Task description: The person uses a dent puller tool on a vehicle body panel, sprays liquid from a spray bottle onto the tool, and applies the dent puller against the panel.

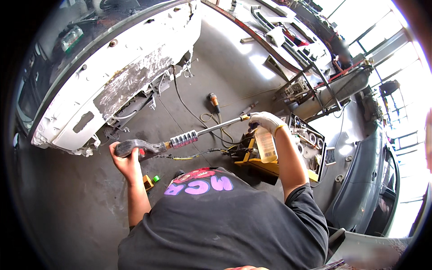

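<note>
My bare left hand (127, 159) is wrapped round the dark handle of a spot puller tool (140, 148), which has a ribbed chrome sliding weight (184, 137) on a long steel rod (218, 126). My right hand (265, 122), in a white glove, closes round the rod's far end by a brass-coloured fitting. The tool lies slantwise across the view, higher at the right. A black cable runs from near the handle toward a yellow tool cart (252, 168) below my right hand. A plastic bottle (266, 146) with pale yellow contents shows just under that hand.
A white car body panel (76, 126) with sanded patches fills the upper left. An orange power tool (215, 102) and cables lie on the grey floor (216, 58). Metal racks (324, 90) with car parts stand at upper right, a dark car (360, 189) at right.
</note>
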Motion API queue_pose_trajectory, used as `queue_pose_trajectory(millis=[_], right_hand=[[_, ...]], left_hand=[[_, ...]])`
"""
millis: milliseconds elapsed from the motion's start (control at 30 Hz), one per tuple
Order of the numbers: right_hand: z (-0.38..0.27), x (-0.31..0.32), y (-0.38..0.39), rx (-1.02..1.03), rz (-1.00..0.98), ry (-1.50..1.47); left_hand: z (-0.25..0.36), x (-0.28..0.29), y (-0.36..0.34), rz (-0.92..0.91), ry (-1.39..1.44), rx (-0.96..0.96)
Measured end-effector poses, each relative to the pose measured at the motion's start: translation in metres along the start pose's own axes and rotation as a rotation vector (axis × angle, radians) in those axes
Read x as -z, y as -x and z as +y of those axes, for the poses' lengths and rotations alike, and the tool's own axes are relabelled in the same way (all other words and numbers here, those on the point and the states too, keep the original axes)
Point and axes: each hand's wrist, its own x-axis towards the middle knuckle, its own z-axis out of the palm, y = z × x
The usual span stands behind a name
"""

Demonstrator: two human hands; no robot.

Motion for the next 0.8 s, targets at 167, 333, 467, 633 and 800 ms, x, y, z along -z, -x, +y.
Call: queue_pose_trajectory(millis=[167, 333, 467, 633, 800], right_hand=[[0.001, -0.006, -0.006, -0.120, -0.060, -0.013], [0.000, -0.002, -0.012, -0.079, -0.132, 0.074], [-0.001, -0.003, -0.014, -0.082, -0.200, 0.108], [-0.005, -0.004, -0.012, -0.052, -0.170, 0.052], [-0.014, 0.004, -0.014, -0.076, -0.189, 0.047]], left_hand=[[0.002, 0.005, 0.002, 0.014, 0.051, 0.018], [0.002, 0.009, 0.004, 0.018, 0.023, 0.002], [0.007, 0.009, 0.005, -0.019, 0.121, 0.061], [0.004, 0.010, 0.004, -0.023, 0.121, 0.081], [-0.002, 0.012, 0.004, 0.003, 0.079, 0.024]])
